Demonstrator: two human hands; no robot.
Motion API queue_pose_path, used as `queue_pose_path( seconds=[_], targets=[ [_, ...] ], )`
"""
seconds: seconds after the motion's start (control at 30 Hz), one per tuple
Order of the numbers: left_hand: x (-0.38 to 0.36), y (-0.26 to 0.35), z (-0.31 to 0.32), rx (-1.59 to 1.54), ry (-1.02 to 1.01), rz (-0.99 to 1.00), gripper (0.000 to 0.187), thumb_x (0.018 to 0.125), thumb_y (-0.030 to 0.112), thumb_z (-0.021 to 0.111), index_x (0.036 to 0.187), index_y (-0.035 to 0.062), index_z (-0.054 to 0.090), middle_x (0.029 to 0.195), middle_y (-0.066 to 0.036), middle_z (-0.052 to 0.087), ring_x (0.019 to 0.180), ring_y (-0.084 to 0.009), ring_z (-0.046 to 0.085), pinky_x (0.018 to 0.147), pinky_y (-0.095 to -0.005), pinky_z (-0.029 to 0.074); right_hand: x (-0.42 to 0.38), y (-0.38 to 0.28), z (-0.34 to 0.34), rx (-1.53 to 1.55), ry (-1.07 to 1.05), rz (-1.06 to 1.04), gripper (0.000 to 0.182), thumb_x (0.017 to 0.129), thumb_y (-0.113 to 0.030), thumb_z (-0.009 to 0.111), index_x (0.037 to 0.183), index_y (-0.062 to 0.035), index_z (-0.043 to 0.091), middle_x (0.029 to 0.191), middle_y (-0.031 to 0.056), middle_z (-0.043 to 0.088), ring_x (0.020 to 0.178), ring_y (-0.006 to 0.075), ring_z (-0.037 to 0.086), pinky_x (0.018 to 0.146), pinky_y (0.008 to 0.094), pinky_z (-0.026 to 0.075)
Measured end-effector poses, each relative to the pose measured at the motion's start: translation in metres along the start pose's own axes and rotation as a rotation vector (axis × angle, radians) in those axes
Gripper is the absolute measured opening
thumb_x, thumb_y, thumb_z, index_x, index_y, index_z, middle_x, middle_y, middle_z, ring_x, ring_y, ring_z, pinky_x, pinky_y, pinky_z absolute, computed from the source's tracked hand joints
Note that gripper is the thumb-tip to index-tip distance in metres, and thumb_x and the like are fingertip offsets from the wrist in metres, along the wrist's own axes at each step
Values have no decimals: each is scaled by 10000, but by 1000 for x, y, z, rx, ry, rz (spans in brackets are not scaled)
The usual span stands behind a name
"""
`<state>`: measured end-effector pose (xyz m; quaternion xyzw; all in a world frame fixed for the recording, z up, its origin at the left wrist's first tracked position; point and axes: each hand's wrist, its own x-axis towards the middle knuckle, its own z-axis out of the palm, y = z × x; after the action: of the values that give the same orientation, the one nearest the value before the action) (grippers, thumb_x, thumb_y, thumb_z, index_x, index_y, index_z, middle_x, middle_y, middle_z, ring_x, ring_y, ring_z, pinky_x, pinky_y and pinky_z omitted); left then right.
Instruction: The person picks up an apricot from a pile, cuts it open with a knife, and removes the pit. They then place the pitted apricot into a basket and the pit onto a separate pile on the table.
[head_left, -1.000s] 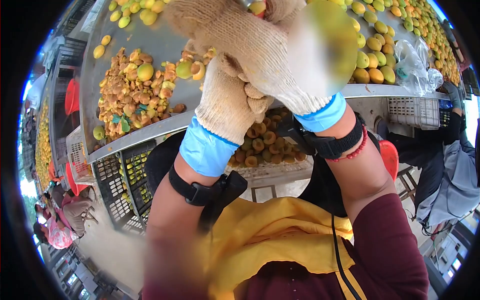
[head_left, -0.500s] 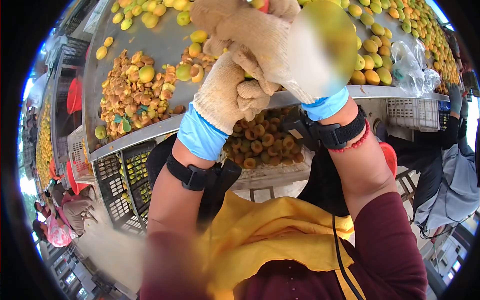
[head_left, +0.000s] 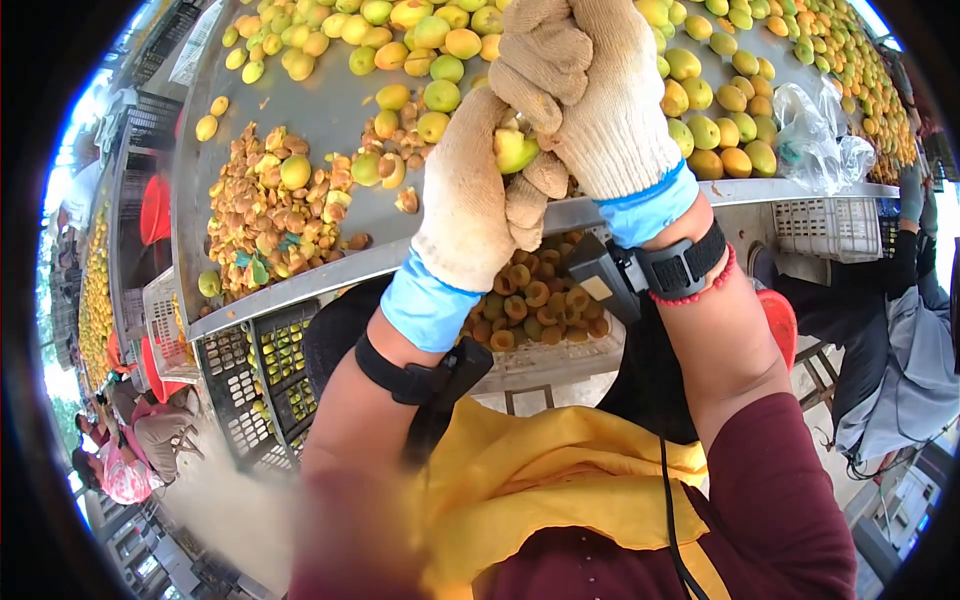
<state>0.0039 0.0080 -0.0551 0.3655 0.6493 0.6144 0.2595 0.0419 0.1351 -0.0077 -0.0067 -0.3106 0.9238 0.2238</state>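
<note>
Both hands wear beige knit gloves over blue ones and meet above the front edge of the metal table (head_left: 370, 262). A green-yellow fruit (head_left: 514, 150) with a pale cut part is held in my left hand (head_left: 480, 180), its fingers curled around it. My right hand (head_left: 590, 100) is closed just above and against the fruit; what its fingers hold, if anything, is hidden. A pile of brown pits and fruit scraps (head_left: 262, 215) lies to the left. Below the hands, a crate of opened fruit halves (head_left: 540, 300) sits under the table edge.
Whole fruits (head_left: 735, 130) lie across the back and right of the table. A clear plastic bag (head_left: 810, 140) rests at the right edge. Black crates (head_left: 245, 385) stand at lower left, a white crate (head_left: 828, 228) at right. A co-worker's gloved hand (head_left: 911, 190) shows far right.
My right hand has lowered and turned, and a blurred round shape beside it is gone. The green-yellow fruit now shows between my hands. The view has shifted slightly.
</note>
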Motion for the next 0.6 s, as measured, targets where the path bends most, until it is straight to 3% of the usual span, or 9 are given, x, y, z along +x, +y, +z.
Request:
queue_pose_path(
  seconds=[0.1, 0.13, 0.2, 0.23, 0.37, 0.4, 0.47, 0.53, 0.6],
  targets=[
    [0, 2, 0, 147, 175, 84, 389, 1012, 59, 558, 1395, -8, 531, 1252, -82, 642, 1115, -197, 617, 981, -331, 501, -1, -2, 10, -49, 37, -34, 481, 1103, -440, 518, 757, -108, 557, 535, -32, 368, 402, 106, 317, 359, 279, 291],
    [-1, -1, -1, 149, 175, 91, 389, 1012, 59, 558, 1395, -8, 531, 1252, -82, 642, 1115, -197, 617, 981, -331, 501, -1, -1, 11, -50, 33, -38, 481, 1103, -440, 518, 757, -108, 557, 535, -32, 368, 402, 106, 317, 359, 279, 291],
    [-4, -8, -4, 168, 175, 115, 395, 992, 59, 581, 1380, -3, 536, 1231, -109, 646, 1111, -242, 628, 970, -360, 506, -2, 2, 13, 8, 103, -16, 486, 1110, -429, 502, 745, -111, 544, 528, -30, 364, 397, 109, 318, 350, 282, 294],
    [-5, -11, -5, 179, 174, 126, 398, 982, 59, 592, 1373, 0, 538, 1220, -122, 648, 1109, -264, 634, 964, -374, 509, 5, 12, -30, -19, -256, -87, 177, 1031, -168, 564, 1056, -54, 697, 668, -16, 635, 538, 81, 580, 503, 243, 459],
    [2, -11, -13, 213, 171, 181, 410, 952, 60, 626, 1351, 9, 545, 1188, -162, 654, 1102, -330, 652, 947, -417, 516, 0, 8, -13, -413, -174, -192, 132, 961, -111, 568, 1002, -85, 691, 638, -24, 614, 514, 88, 567, 488, 276, 456],
    [5, -4, -19, -154, 63, -1, 330, 1003, 186, 566, 1286, 17, 581, 1087, -152, 672, 941, -272, 643, 802, -380, 517, -4, 3, -5, -593, -166, -265, 215, 1019, -200, 506, 1009, -68, 675, 622, -20, 545, 493, 91, 509, 458, 269, 401],
    [11, 13, -29, -882, -165, -377, 459, 1105, 438, 445, 1158, 33, 655, 884, -132, 707, 620, -156, 626, 513, -306, 520, -7, -9, 11, -953, -137, -411, 448, 1135, -378, 381, 1022, -34, 644, 588, -11, 407, 451, 98, 395, 397, 256, 292],
    [8, 25, -22, -719, -80, -354, 498, 1109, 439, 424, 1236, 12, 645, 823, -130, 703, 513, -145, 567, 464, -281, 484, -2, -38, 11, -907, -24, -463, 500, 1129, -451, 381, 918, -74, 633, 580, -23, 415, 435, 88, 421, 392, 246, 312],
    [9, 25, -22, -704, 68, -328, 514, 1106, 425, 421, 1287, -7, 630, 885, -145, 718, 547, -160, 587, 479, -288, 490, -9, -38, 39, -137, 79, -314, 501, 1118, -436, 475, 734, -119, 529, 516, -33, 360, 388, 117, 313, 351, 278, 306]
  ],
)
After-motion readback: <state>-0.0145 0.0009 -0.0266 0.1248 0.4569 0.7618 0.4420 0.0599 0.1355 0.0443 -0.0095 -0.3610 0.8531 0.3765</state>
